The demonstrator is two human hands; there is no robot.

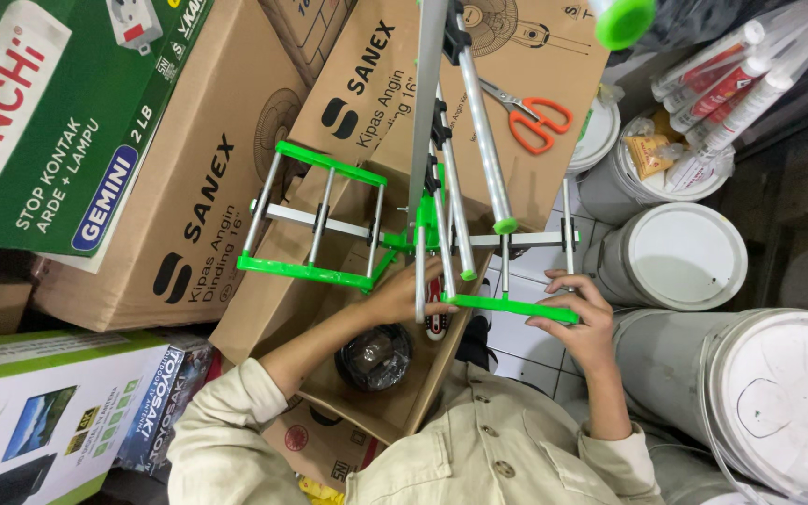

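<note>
1. Rack of silver metal rods and bright green plastic bars point(423, 234) sits in front of my chest, held up over an open cardboard box point(367, 374) with a dark, plastic-wrapped round part point(373, 357) inside it.
2. Its crosswise axis runs left to right across the view along a flat silver crossbar, with a green-framed wing on each side. The left wing tilts up and away over the stacked fan cartons point(208, 206).
3. Its long silver poles point(474, 122) run away from me, from the green hub at the middle toward the top of the view, fanning slightly; two shorter ones end in green caps.
4. My left hand point(402, 297) is curled around the rods just below the green hub, fingers wrapped closed on them, thumb side toward the hub.
5. My right hand point(580, 313) holds the near green bar of the right wing: fingers half closed over its top edge, thumb under it, pinching the bar at its outer end.
6. Orange-handled scissors point(527, 114) lie on a carton beyond the poles, well apart from both hands.
7. White lidded buckets point(685, 254) stand just to my right, with tubes of sealant point(736, 79) leaning behind them.
</note>
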